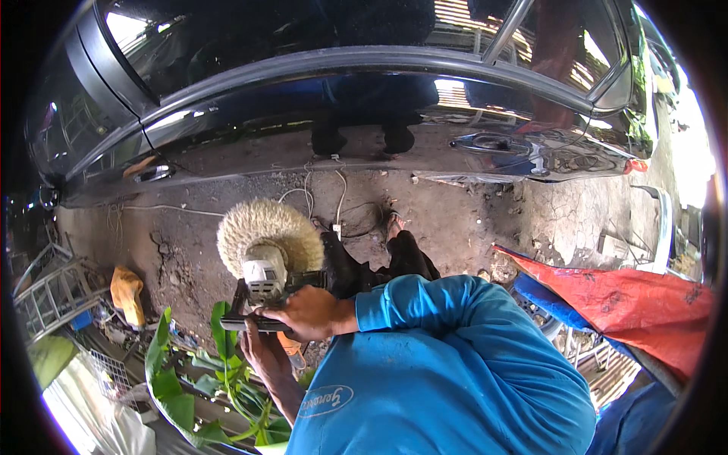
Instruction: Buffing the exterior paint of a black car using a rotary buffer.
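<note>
I hold a power polisher (264, 269) with a large cream wool pad (250, 224) at the lower middle left of the head view, below the car door. My right hand (307, 315), at the end of a blue sleeve, is closed on the polisher's body and dark handle. My left hand (259, 349) is lower and further left, its fingers at the dark handle, gripping it from beneath. The pad stands apart from the glossy black car (243, 129), whose panels reflect my body.
Pale cords (163, 208) lie on the dirt ground along the car. A ladder (45, 296), yellow-orange object (127, 292) and leafy plant (167, 387) are at lower left. Red (622, 311) and blue tarps are at right. My sandalled foot (394, 224) shows below the car.
</note>
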{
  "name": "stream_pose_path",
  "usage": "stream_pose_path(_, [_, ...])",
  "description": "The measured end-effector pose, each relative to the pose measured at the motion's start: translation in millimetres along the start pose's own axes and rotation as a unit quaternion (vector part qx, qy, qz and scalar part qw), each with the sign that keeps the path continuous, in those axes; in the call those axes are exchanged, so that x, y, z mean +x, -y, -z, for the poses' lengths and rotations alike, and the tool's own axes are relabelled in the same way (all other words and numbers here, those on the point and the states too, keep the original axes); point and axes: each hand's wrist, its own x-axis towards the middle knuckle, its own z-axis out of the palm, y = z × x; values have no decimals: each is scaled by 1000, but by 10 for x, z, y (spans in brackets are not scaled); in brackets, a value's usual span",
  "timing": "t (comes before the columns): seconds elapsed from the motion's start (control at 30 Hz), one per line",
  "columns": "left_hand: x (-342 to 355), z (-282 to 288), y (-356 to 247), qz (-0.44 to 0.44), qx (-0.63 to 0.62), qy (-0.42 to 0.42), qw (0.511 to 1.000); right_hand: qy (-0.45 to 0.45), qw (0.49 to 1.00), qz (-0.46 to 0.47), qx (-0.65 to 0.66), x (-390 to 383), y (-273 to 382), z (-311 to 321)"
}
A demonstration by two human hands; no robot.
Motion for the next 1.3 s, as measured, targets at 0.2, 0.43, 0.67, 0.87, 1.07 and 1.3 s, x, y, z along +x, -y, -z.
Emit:
stream_pose_path(0.2, [-437, 391, -253, -124, 206, -38, 970, -15, 998, 61, 19, -320, 183, 292])
stream_pose_path(0.43, [-602, 1346, -171, -31, 152, -78, 985, -142, 980, 134, 51, -495, 392, 451])
stream_pose_path(0.67, [-763, 1647, -25, 4, 137, -98, 986, -47, 992, 104, 57, -429, 419, 530])
stream_pose_path(0.87, [-1135, 1797, 43, 48, 125, -130, 982, -130, 984, 104, 67, -443, 455, 554])
stream_pose_path(1.07, [-1453, 1747, 121, 74, 120, -153, 978, -53, 987, 141, 60, -500, 437, 711])
stream_pose_path(1.3, [-1682, 1518, 287, 104, 116, -149, 976, -44, 967, 246, 56, -783, 432, 955])
